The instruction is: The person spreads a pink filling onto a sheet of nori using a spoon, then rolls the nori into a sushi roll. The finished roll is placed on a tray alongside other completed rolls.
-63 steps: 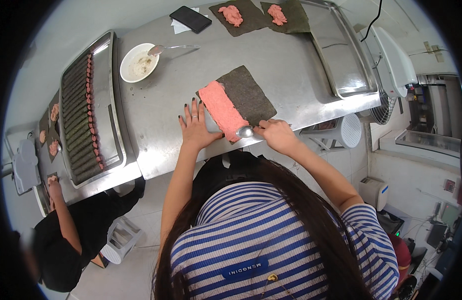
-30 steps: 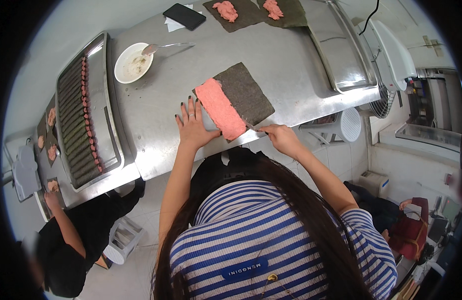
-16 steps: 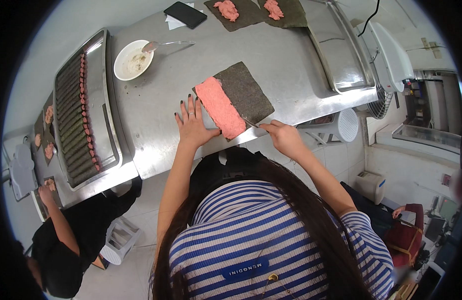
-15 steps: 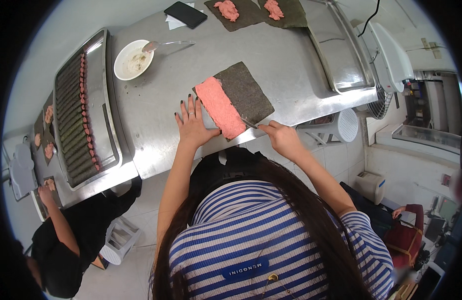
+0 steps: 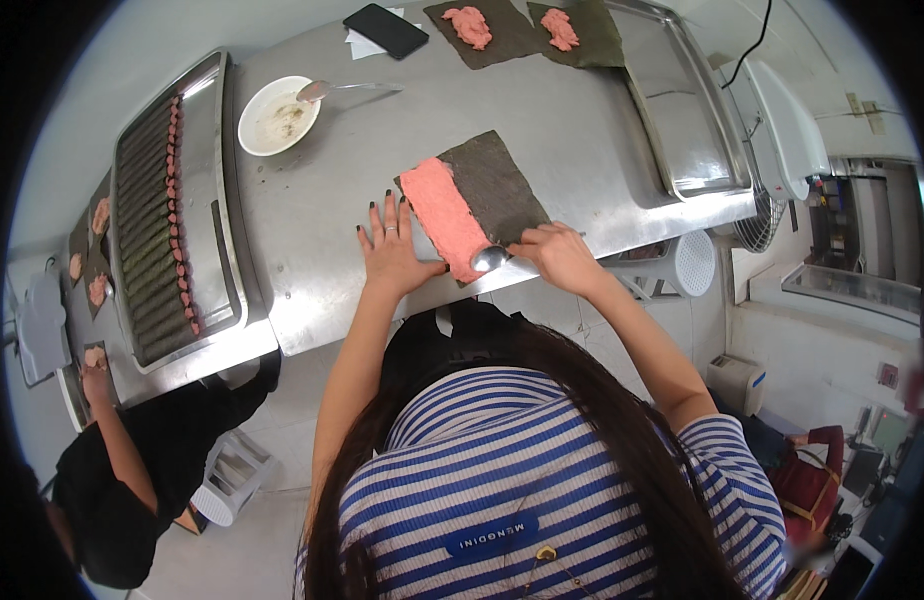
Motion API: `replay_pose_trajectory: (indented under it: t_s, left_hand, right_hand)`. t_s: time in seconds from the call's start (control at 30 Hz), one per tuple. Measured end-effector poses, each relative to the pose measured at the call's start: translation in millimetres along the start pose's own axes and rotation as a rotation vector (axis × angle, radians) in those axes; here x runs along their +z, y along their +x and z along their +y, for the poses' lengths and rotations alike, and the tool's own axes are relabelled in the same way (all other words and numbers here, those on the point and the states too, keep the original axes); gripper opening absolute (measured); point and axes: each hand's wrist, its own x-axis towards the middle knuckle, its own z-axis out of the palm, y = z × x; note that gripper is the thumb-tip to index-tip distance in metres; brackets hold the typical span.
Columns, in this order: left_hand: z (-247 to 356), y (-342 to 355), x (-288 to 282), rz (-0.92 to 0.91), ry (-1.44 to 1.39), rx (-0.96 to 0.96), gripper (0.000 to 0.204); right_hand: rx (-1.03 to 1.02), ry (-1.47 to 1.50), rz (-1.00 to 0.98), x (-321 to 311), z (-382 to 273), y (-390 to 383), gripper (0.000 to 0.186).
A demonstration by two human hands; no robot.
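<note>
A dark seaweed sheet point(image 5: 502, 190) lies on the steel table point(image 5: 322, 250), its left part coated with a strip of pink paste point(image 5: 442, 205). My left hand point(image 5: 392, 255) is open, fingers spread on the table along the strip's left side, the thumb at its lower edge. My right hand point(image 5: 557, 255) grips a metal spoon point(image 5: 490, 258), whose bowl rests on the lower end of the paste, near the boundary with the bare seaweed.
A white bowl with a spoon point(image 5: 279, 125), a phone point(image 5: 385, 28), two sheets with paste lumps point(image 5: 470, 25), an empty tray point(image 5: 697, 130), a tray of seaweed rolls point(image 5: 152, 230). A co-worker in black point(image 5: 132, 460) works at left, another in dark red point(image 5: 812, 475) at lower right.
Compared with half a second ago, the spoon's bowl has come down onto the paste's lower end and my right hand has moved slightly up. My left hand stays spread beside the sheet.
</note>
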Motion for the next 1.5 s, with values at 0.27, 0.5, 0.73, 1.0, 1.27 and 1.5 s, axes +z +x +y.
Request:
replay_pose_trajectory:
  t_s: [0.27, 0.5, 0.73, 1.0, 1.27, 1.5]
  left_hand:
    - [-1, -2, 0, 0.026, -0.023, 0.001, 0.125]
    - [0, -3, 0, 0.032, 0.007, 0.0, 0.122]
    - [-3, -4, 4, 0.081, -0.018, 0.019, 0.124]
    - [-2, -4, 2, 0.066, -0.011, 0.021, 0.123]
    - [1, -8, -2, 0.068, -0.022, -0.006, 0.122]
    - [-12, -11, 4, 0.163, -0.118, 0.111, 0.117]
  right_hand:
    - [-0.102, -0.092, 0.001, -3, 32, 91, 0.032]
    - [-0.131, -0.103, 0.062, -6, 55, 154, 0.032]
    - [0.012, -0.147, 0.096, -13, 39, 165, 0.027]
    - [0.334, -0.036, 0.082, 23, -26, 129, 0.03]
    - [0.304, 0.33, 0.129, 1, -35, 144, 0.03]
    - [0.712, 0.944, 0.575, 11, 127, 168, 0.024]
